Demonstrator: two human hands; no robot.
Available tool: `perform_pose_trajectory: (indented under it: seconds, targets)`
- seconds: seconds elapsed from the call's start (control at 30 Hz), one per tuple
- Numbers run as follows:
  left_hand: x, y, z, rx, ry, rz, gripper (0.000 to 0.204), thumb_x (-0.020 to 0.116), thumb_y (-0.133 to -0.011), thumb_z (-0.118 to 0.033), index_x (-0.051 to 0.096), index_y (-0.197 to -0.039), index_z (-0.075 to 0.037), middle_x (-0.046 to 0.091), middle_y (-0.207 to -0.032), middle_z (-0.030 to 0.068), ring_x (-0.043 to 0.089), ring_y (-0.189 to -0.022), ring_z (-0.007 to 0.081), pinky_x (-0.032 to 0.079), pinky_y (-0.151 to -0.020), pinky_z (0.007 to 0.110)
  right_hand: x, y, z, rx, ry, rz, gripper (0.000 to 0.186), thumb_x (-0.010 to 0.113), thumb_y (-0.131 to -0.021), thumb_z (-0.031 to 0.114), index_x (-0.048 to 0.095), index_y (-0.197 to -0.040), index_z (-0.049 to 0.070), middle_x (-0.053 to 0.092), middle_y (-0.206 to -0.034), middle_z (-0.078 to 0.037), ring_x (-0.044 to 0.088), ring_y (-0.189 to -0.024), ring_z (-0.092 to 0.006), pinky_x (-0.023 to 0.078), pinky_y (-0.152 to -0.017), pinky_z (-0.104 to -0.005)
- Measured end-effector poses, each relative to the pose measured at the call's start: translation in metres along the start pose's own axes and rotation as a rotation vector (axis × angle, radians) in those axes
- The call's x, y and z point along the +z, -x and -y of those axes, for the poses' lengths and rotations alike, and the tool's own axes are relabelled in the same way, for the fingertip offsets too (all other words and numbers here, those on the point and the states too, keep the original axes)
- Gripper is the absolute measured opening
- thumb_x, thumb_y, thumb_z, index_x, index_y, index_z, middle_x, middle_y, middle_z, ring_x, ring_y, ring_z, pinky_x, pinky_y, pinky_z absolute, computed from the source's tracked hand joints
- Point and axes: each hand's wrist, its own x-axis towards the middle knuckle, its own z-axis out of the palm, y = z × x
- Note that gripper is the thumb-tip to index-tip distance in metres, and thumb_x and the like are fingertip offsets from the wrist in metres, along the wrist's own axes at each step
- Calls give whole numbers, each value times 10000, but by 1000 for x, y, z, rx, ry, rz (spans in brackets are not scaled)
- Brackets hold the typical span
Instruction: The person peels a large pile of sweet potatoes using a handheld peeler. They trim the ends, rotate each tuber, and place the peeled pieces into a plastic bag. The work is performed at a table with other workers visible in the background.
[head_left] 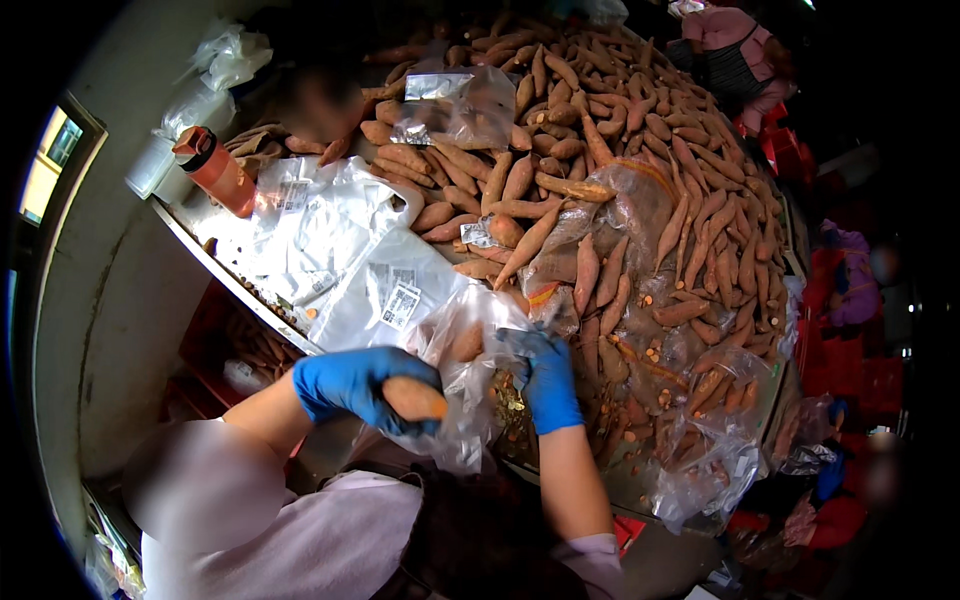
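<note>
Wrapped in a blue glove, my left hand (362, 388) is closed around a sweet potato (414, 399) whose cut orange end faces right. The potato is beside a thin clear plastic bag (466, 392), held between my two hands. Through the film another sweet potato (467, 344) shows. My right hand (548, 378), also in a blue glove, is closed on the bag's right side; its fingertips are partly hidden by the crumpled film. Flat clear bags (385, 285) with printed labels lie just beyond my left hand.
A large heap of sweet potatoes (640, 130) covers most of the table. An orange bottle (215, 170) stands at the far left. Filled clear bags (715, 430) lie to the right. Red crates (850, 370) and a person in pink (735, 45) are beyond the table.
</note>
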Motion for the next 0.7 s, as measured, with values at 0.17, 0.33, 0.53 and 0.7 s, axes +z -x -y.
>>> perform_pose_trajectory:
  seconds: [0.17,0.33,0.53,0.7]
  targets:
    - [-30,43,-32,163,-8,-747,502,728,-589,-220,541,-1010,-19,595,-761,111,578,-613,173,474,-532,267,-28,68,42,-96,-367,26,92,553,-713,56,471,-737,87,515,-641,-59,444,-465,-147,352,-393,-228]
    - [-34,28,-65,209,-305,-829,534,741,-625,-362,547,-1001,-37,588,-816,68,566,-687,133,469,-597,235,-40,100,43,-231,-336,305,144,613,-735,88,473,-702,82,429,-583,-23,436,-500,-122,345,-446,-227]
    - [-39,0,-74,498,-233,-844,479,711,-729,-227,551,-1136,-33,585,-1060,96,567,-965,174,453,-859,307,-30,113,22,-254,-329,-7,110,607,-755,84,498,-743,92,438,-594,-7,392,-475,-113,289,-422,-233]
    - [-6,-91,-55,782,-145,-227,444,737,-710,-343,552,-958,-24,563,-1110,182,534,-1035,285,438,-873,429,-38,123,1,-160,-314,-61,138,567,-795,88,542,-931,80,558,-852,-54,566,-750,-172,492,-610,-297]
